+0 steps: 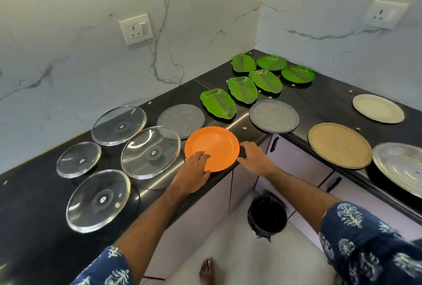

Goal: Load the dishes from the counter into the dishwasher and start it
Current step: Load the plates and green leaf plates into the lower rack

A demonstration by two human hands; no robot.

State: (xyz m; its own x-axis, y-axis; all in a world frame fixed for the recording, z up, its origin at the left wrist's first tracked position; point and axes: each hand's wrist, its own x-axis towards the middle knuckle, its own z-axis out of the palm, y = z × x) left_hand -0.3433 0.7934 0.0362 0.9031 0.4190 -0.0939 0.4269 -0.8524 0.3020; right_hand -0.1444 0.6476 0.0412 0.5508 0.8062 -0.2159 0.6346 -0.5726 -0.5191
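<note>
- left hand (191,172) lying flat, fingers straight, on the orange plate (214,145)
- right hand (255,156) resting spread-fingered at the plate's right rim, gripping nothing
- plate sitting at front edge of black surface (34,204), between glass lids (150,152) and grey plate (274,115)

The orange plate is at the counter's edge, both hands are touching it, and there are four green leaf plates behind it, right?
Not quite: the head view shows six green leaf plates, not four. The rest holds: the orange plate sits at the counter edge, with the left hand resting on it and the right hand touching its rim.
</note>
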